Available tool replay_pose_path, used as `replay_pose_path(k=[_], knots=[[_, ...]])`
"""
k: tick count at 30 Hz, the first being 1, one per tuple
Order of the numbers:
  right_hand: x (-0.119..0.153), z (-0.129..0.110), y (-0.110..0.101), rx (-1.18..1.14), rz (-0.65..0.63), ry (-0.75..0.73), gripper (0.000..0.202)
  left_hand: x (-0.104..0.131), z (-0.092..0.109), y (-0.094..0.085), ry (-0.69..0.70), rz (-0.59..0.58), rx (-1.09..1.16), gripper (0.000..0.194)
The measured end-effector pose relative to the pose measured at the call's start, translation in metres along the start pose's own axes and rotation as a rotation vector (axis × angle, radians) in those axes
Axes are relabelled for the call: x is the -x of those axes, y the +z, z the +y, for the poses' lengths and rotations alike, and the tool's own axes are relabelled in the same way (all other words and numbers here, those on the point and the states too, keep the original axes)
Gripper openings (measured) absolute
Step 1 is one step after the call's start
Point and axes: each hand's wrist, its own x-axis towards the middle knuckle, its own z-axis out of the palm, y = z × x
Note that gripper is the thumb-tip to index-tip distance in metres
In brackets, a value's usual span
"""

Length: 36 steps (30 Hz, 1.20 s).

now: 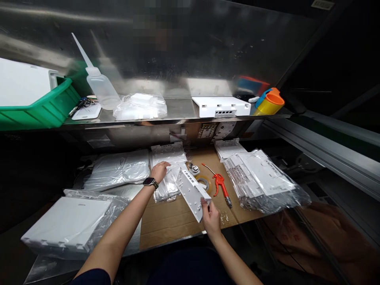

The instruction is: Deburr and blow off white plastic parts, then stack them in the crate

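My right hand [211, 220] grips the lower corner of a white plastic housing panel [191, 194], thumb on its face. The panel is tilted, showing small posts inside and a row of slots along one edge. My left hand [159, 172], with a watch [149, 181] on the wrist, reaches over a stack of white panels in clear plastic [168, 186]. Its index finger is stretched out at the plastic; the other fingers are partly hidden. Just right of the held panel lie a roll of tape [204, 184] and a red air blow gun [220, 183].
Bagged white panels lie on the right [261, 174] and left [121, 168], with a bagged white housing [68, 219] at front left. A metal shelf [178, 109] carries a green bin [38, 113], squeeze bottle [102, 89], white housing [222, 106] and yellow-orange cup [270, 103].
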Motion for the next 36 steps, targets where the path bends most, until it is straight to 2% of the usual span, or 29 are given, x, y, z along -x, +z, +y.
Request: replay_pose_path(k=[4,6,8,11,14,16,19,22,25,27,29,33,36], knots=[[0.003,-0.002,-0.009,-0.023,0.120,-0.011,0.050,-0.012,0.028,-0.006,0.116,-0.180,0.077,0.031],[0.004,0.000,-0.010,-0.022,0.137,-0.037,0.050,-0.016,0.040,-0.008,0.130,-0.228,0.105,0.030],[0.006,0.005,-0.009,-0.010,0.094,-0.076,0.048,-0.018,0.052,-0.010,0.134,-0.220,0.124,0.029],[0.011,0.014,-0.009,0.018,0.001,-0.143,0.045,-0.014,0.069,-0.017,0.151,-0.115,0.125,0.028],[0.011,0.017,-0.013,0.043,-0.026,-0.141,0.046,0.004,0.089,-0.021,0.179,0.026,0.071,0.037],[0.005,0.014,-0.019,0.042,-0.021,-0.066,0.049,0.023,0.105,-0.019,0.203,0.076,0.018,0.047],[-0.015,0.010,-0.033,-0.044,-0.058,0.149,0.057,0.052,0.123,-0.012,0.218,0.096,-0.046,0.061],[-0.041,0.009,-0.050,-0.255,-0.022,0.351,0.067,0.079,0.130,-0.009,0.192,0.104,-0.075,0.081],[-0.058,0.006,-0.064,-0.424,-0.001,0.458,0.069,0.107,0.137,-0.009,0.196,0.082,-0.059,0.096],[-0.060,-0.001,-0.068,-0.382,-0.008,0.434,0.066,0.123,0.149,-0.007,0.215,0.074,-0.033,0.100],[-0.057,-0.011,-0.066,-0.275,-0.011,0.336,0.065,0.136,0.168,-0.003,0.218,0.089,-0.007,0.104],[-0.046,-0.029,-0.051,-0.239,-0.086,0.140,0.067,0.151,0.212,0.000,0.195,0.252,0.146,0.108],[-0.045,-0.039,-0.041,-0.308,-0.111,0.105,0.064,0.160,0.233,-0.007,0.197,0.342,0.180,0.105]])
